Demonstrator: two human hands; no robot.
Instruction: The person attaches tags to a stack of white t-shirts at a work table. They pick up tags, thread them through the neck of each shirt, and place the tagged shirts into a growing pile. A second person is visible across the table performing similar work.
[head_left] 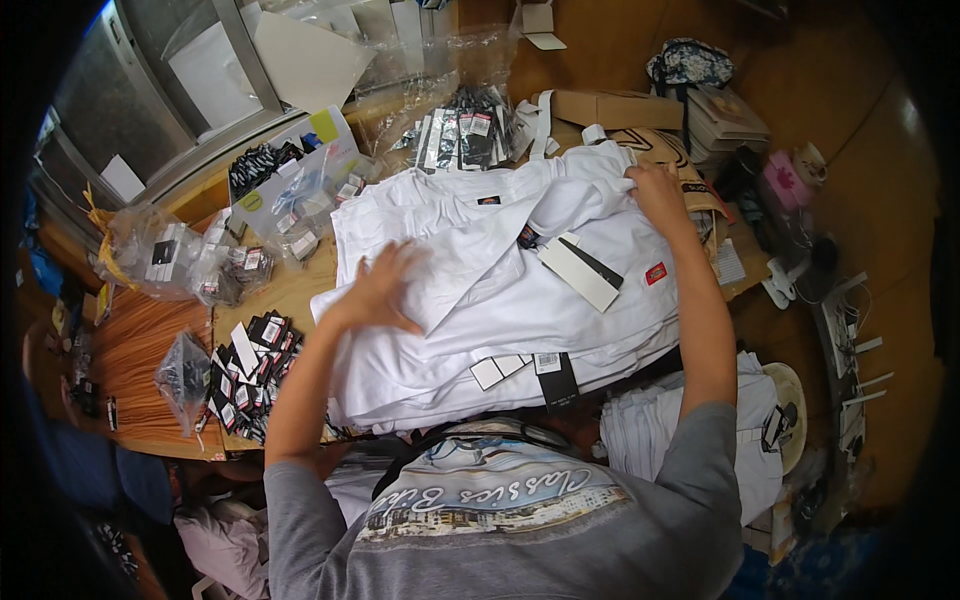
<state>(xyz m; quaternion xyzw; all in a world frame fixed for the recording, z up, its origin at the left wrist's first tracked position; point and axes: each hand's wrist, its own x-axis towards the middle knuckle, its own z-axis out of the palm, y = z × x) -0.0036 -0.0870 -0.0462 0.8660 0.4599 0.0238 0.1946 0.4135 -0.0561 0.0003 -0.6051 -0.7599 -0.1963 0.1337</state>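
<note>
A stack of white garments (400, 390) lies before me on the table, its kind not plain from the folds. The top garment (590, 215) is partly folded over, with a small red label near its right edge. White and black hang tags (580, 275) rest on it, and more tags (530, 370) stick out at the near side. My left hand (380, 290), smeared a little by motion, is spread over the left part of the cloth. At the far right corner my right hand (655, 190) is closed on the garment's edge.
Piles of black and white tags (255, 370) lie left of the stack, near plastic bags of small items (190, 260). Behind are more bagged tags (465, 130) and a cardboard box (615, 108). Folded pale garments (650, 430) sit at the lower right. A power strip (850, 380) hangs farther right.
</note>
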